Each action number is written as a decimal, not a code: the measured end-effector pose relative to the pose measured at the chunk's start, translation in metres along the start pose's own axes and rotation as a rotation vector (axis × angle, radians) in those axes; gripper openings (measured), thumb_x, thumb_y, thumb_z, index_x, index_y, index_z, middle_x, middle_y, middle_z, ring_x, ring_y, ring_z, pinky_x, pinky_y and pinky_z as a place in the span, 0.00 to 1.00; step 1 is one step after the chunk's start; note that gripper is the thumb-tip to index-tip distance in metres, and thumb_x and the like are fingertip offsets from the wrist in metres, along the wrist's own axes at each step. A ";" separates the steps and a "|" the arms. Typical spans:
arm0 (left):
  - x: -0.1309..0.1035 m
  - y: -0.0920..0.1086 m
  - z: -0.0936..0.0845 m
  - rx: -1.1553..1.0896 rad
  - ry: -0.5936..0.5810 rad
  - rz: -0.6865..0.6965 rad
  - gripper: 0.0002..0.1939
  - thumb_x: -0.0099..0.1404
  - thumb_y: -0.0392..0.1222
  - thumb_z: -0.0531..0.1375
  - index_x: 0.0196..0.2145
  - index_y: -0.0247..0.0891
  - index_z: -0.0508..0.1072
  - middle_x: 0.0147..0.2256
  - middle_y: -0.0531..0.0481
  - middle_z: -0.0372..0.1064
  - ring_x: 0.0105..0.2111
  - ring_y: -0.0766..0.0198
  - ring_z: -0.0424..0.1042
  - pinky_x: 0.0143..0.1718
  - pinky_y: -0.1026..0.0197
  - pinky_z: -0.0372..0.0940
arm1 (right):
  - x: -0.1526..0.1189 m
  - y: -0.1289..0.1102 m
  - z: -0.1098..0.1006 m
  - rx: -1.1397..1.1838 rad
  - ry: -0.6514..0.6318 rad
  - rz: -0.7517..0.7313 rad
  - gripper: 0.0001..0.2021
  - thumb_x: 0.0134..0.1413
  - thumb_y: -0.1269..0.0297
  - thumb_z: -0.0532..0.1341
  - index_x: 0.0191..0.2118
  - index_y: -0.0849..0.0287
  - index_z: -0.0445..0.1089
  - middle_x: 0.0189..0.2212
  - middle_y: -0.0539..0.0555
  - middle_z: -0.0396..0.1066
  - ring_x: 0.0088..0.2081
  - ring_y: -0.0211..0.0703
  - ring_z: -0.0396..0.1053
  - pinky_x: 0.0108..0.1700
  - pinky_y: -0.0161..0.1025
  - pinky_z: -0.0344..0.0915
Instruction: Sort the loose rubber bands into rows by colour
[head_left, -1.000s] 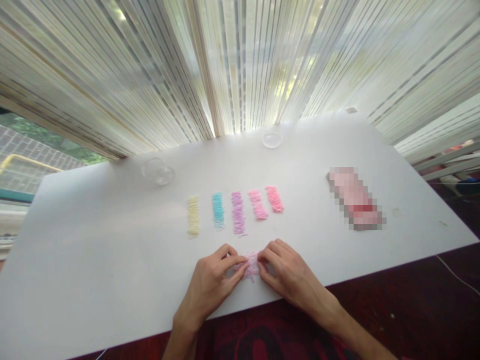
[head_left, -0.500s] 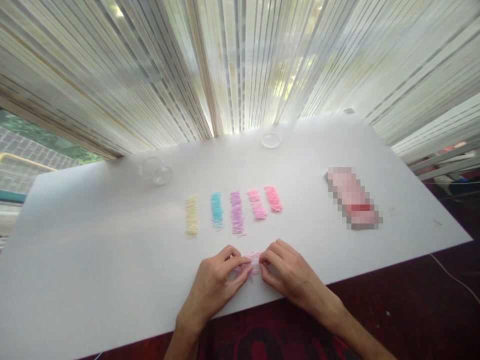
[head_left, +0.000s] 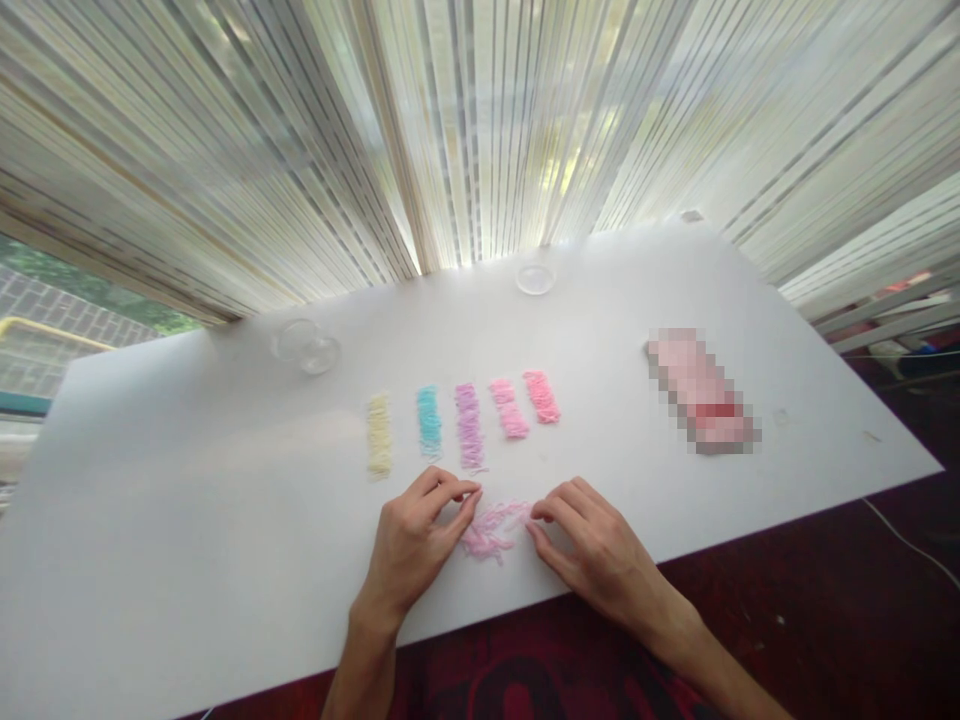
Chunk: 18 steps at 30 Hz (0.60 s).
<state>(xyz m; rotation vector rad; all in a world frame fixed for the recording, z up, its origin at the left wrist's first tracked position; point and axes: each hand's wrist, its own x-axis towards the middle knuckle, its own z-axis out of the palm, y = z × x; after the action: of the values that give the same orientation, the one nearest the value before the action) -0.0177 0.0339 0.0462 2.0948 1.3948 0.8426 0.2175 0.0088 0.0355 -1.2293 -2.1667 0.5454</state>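
A loose, tangled pile of short pale pink-lilac strands [head_left: 491,535] lies near the table's front edge, between my hands. At the pile's upper left, my left hand [head_left: 420,535] has thumb and forefinger pinched together; whatever is between the tips is too small to make out. My right hand [head_left: 589,535] rests at the pile's right end, its thumb and forefinger tips close together beside the strands. Beyond the hands, short strands lie in neat columns: yellow [head_left: 379,436], blue [head_left: 429,422], purple [head_left: 469,426], light pink [head_left: 510,408] and deeper pink [head_left: 541,397].
The white table [head_left: 225,560] reaches back to a striped curtain [head_left: 480,120]. Clear round dishes [head_left: 319,355] stand at the back left, and another clear dish [head_left: 535,279] at the back middle. A blurred-out pink object [head_left: 701,390] lies on the right.
My hands have moved apart: the left up and left, the right slightly right. More of the pink-lilac pile shows between them. The whole view has shifted slightly.
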 end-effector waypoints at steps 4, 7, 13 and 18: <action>0.007 -0.005 -0.001 0.017 0.015 -0.013 0.06 0.70 0.37 0.62 0.41 0.41 0.80 0.32 0.52 0.74 0.28 0.68 0.72 0.30 0.67 0.68 | -0.005 0.004 0.000 -0.021 0.000 0.036 0.05 0.65 0.75 0.60 0.40 0.57 0.68 0.33 0.54 0.71 0.35 0.48 0.68 0.36 0.45 0.68; 0.009 -0.008 -0.001 0.013 0.028 -0.029 0.06 0.70 0.38 0.62 0.41 0.41 0.81 0.32 0.52 0.73 0.26 0.69 0.70 0.27 0.67 0.66 | -0.007 0.003 0.000 -0.002 0.006 0.070 0.05 0.65 0.74 0.60 0.39 0.56 0.68 0.33 0.53 0.71 0.35 0.47 0.68 0.37 0.44 0.68; 0.010 -0.013 -0.002 0.046 0.076 -0.053 0.06 0.69 0.38 0.62 0.39 0.41 0.81 0.32 0.53 0.74 0.25 0.70 0.70 0.26 0.68 0.65 | -0.017 -0.001 0.007 0.007 -0.022 0.083 0.09 0.58 0.72 0.67 0.37 0.56 0.66 0.32 0.52 0.70 0.34 0.47 0.67 0.35 0.43 0.66; 0.012 -0.016 0.000 0.058 0.090 -0.048 0.06 0.69 0.39 0.63 0.40 0.40 0.82 0.32 0.53 0.74 0.25 0.70 0.69 0.26 0.68 0.64 | -0.023 0.000 0.011 -0.010 -0.019 0.094 0.08 0.59 0.75 0.65 0.36 0.56 0.66 0.32 0.51 0.70 0.34 0.46 0.67 0.36 0.43 0.65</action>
<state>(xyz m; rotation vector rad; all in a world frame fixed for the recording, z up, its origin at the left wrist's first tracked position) -0.0242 0.0505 0.0381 2.0806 1.5273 0.8974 0.2190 -0.0123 0.0207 -1.3416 -2.1379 0.5877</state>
